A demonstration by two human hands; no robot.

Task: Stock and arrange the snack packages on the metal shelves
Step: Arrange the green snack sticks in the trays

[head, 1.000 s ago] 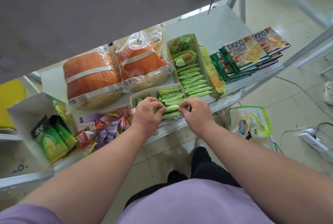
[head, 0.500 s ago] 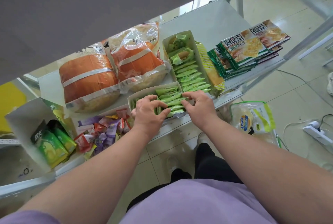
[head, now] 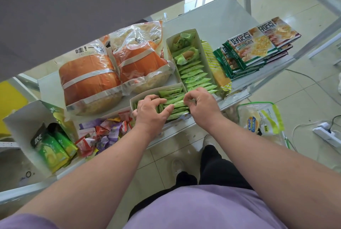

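Left hand (head: 152, 111): fingers curled down into the row of green sachets (head: 175, 102), thumb stretched along the packets, gripping a bunch of them. Right hand (head: 200, 104): fingertips bent and pinching the right end of the same row; exactly how many packets it holds cannot be told.

Green sachets: stood on edge in an open white carton (head: 147, 94) at the front edge of the metal shelf (head: 212, 24), directly under both hands. The row runs left to right between the hands, each packet's long side running along it; the left hand sits over the row's left part, the right at its far end, so both are equally near. Judged step: squaring up the row inside the carton.

Adjoining stock, outward:
- Second carton (head: 170, 44) of like green packets, touching the first at its back right corner, running toward the shelf's back edge.
- Two orange bread bags (head: 88, 75), left of that carton.
- Yellow striped packet (head: 215, 62), then stacked cracker packs (head: 252, 46), toward the right edge.
- Loose wrapped candies (head: 103, 132) and a box of green snack bags (head: 53, 147), lower left.
- Chips bag (head: 258, 120) on the floor.
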